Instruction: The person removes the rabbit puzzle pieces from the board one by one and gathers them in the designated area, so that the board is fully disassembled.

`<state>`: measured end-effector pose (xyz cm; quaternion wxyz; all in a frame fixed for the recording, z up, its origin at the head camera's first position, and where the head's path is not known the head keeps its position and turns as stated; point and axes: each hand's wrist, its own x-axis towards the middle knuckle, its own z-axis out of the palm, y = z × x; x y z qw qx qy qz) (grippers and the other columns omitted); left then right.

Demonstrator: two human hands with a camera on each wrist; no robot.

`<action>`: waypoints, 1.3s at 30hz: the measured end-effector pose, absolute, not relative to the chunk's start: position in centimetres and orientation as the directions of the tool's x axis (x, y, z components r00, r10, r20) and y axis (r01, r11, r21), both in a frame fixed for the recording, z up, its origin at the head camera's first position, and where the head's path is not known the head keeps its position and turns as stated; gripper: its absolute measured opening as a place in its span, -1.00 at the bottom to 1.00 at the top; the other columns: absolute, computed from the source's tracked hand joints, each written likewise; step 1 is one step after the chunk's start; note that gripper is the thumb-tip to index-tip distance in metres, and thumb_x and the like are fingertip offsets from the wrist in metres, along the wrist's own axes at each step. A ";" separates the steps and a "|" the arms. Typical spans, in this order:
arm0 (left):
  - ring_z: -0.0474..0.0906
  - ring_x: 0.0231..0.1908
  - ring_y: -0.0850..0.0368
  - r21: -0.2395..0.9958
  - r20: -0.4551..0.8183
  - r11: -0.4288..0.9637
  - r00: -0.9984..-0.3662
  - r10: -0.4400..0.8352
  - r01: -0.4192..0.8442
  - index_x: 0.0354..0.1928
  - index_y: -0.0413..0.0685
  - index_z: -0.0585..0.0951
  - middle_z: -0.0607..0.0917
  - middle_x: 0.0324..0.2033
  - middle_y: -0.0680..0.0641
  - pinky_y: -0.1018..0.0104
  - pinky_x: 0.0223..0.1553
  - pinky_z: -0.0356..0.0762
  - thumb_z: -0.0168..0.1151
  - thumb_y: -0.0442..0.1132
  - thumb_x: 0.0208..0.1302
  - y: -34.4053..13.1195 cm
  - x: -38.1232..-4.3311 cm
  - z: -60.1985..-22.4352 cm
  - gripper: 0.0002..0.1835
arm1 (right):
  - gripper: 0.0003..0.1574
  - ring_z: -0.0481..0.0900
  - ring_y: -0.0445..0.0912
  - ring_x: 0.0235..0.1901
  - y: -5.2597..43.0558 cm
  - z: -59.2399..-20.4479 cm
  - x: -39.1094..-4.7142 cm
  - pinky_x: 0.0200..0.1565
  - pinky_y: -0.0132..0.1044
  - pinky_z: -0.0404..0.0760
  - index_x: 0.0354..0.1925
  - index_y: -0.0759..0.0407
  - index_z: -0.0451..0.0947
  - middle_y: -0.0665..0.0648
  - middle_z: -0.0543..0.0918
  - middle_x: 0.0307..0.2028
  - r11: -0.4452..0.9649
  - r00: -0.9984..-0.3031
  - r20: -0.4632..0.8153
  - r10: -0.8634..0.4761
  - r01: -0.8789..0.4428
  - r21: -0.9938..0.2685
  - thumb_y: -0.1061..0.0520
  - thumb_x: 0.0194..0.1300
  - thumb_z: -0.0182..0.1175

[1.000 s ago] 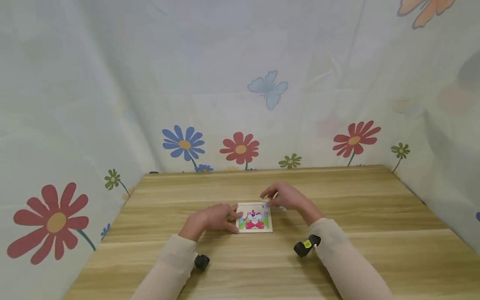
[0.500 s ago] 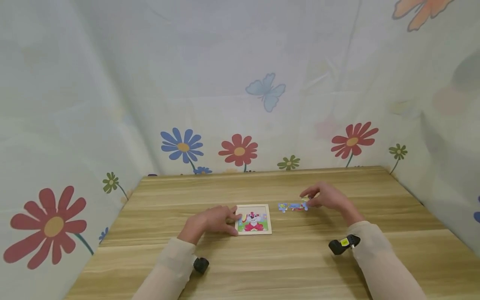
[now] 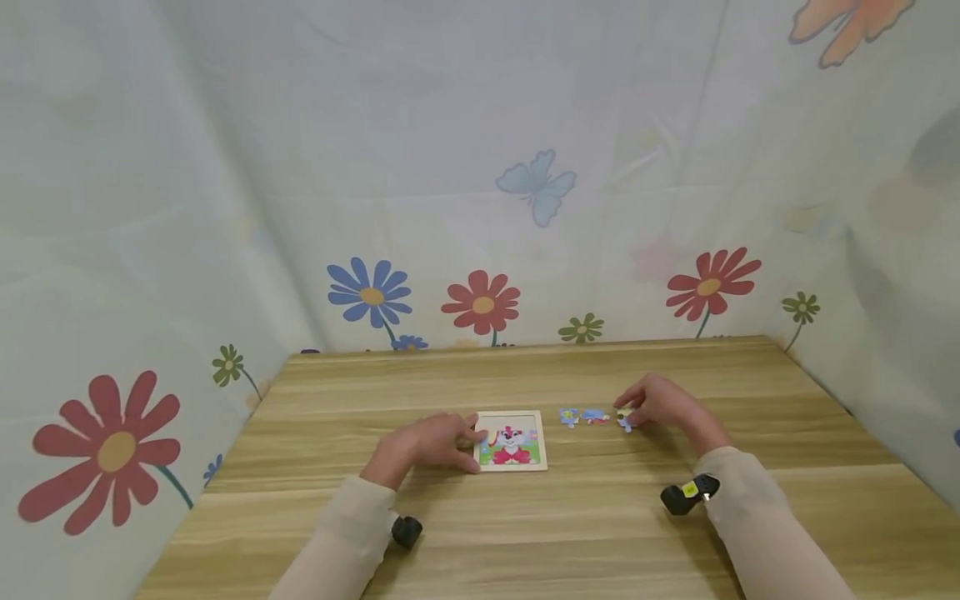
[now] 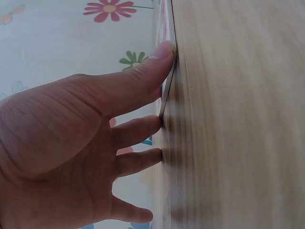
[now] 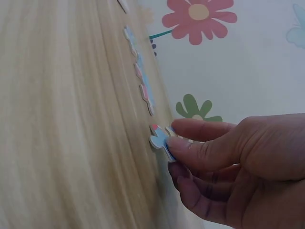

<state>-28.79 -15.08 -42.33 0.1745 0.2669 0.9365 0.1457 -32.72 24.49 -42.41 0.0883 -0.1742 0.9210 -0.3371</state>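
Note:
A square wooden jigsaw tray (image 3: 544,442) lies flat on the table, partly filled with a picture of a white-faced animal in pink. My left hand (image 3: 435,442) rests along its left side, thumb at the near corner and a finger on the picture. In the left wrist view the fingers of my left hand (image 4: 133,133) reach fairly straight to the tray's thin edge. To the right, my right hand (image 3: 660,402) pinches a blue jigsaw piece (image 5: 161,138) between thumb and fingertips, low over the table. The thumb hides part of this piece.
Two other jigsaw pieces, a blue and yellow piece (image 3: 568,416) and a blue and red piece (image 3: 596,416), lie between the tray and my right hand. The wooden table (image 3: 480,533) meets a flowered cloth backdrop (image 3: 420,208) at the back.
My right hand has moved right, from the tray's far right corner to the row's right end, where it now pinches the piece. My left hand has stayed on the tray.

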 end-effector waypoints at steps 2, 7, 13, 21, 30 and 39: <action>0.21 0.44 -0.12 0.369 -0.249 0.815 -0.797 0.550 0.447 0.35 0.14 0.51 0.29 0.46 -0.10 0.01 0.38 0.24 0.44 0.07 0.17 -15.0 -28.8 -42.4 -0.31 | -0.71 0.45 -0.17 -0.50 24.3 -42.6 -32.7 -0.46 -0.34 0.48 -0.15 0.39 0.73 0.10 0.63 -0.44 0.716 -0.924 -0.032 -0.380 -0.273 -0.643 0.47 0.08 0.38; 0.20 0.44 -0.11 0.370 -0.248 0.815 -0.798 0.549 0.446 0.36 0.16 0.50 0.29 0.46 -0.08 0.01 0.38 0.24 0.44 0.08 0.16 -14.9 -29.0 -42.4 -0.30 | -0.72 0.41 -0.20 -0.57 24.0 -42.9 -32.7 -0.51 -0.36 0.44 -0.17 0.40 0.73 0.04 0.57 -0.51 0.725 -0.929 -0.021 -0.369 -0.274 -0.632 0.49 0.09 0.33; 0.21 0.44 -0.12 0.380 -0.249 0.812 -0.796 0.552 0.444 0.35 0.14 0.51 0.30 0.46 -0.10 0.00 0.38 0.24 0.45 0.07 0.16 -14.9 -28.9 -42.4 -0.31 | -0.73 0.40 -0.18 -0.56 23.7 -42.8 -32.6 -0.51 -0.35 0.43 -0.17 0.37 0.73 0.06 0.55 -0.50 0.744 -0.935 -0.049 -0.351 -0.247 -0.621 0.49 0.13 0.30; 0.21 0.44 -0.12 0.378 -0.245 0.810 -0.795 0.555 0.449 0.35 0.11 0.51 0.30 0.45 -0.11 0.02 0.37 0.25 0.44 0.05 0.18 -15.1 -28.9 -42.4 -0.32 | -0.74 0.46 -0.14 -0.48 23.4 -43.1 -32.8 -0.44 -0.31 0.49 -0.15 0.36 0.74 0.22 0.67 -0.29 0.744 -0.937 -0.044 -0.346 -0.246 -0.622 0.47 0.16 0.31; 0.20 0.44 -0.12 0.372 -0.250 0.808 -0.789 0.561 0.457 0.36 0.11 0.50 0.30 0.46 -0.11 0.02 0.37 0.25 0.42 0.06 0.19 -15.1 -29.0 -42.4 -0.32 | -0.73 0.48 -0.13 -0.45 23.6 -42.8 -32.6 -0.42 -0.28 0.51 -0.13 0.38 0.72 0.30 0.69 -0.24 0.736 -0.930 -0.041 -0.365 -0.261 -0.624 0.47 0.16 0.31; 0.22 0.43 -0.12 0.368 -0.251 0.811 -0.792 0.557 0.454 0.36 0.12 0.50 0.29 0.46 -0.11 0.02 0.37 0.26 0.42 0.07 0.19 -15.1 -29.0 -42.3 -0.31 | -0.62 0.35 -0.17 -0.62 23.9 -42.8 -33.0 -0.54 -0.30 0.37 -0.01 0.44 0.66 0.05 0.51 -0.61 0.744 -0.941 0.015 -0.337 -0.276 -0.608 0.47 0.24 0.07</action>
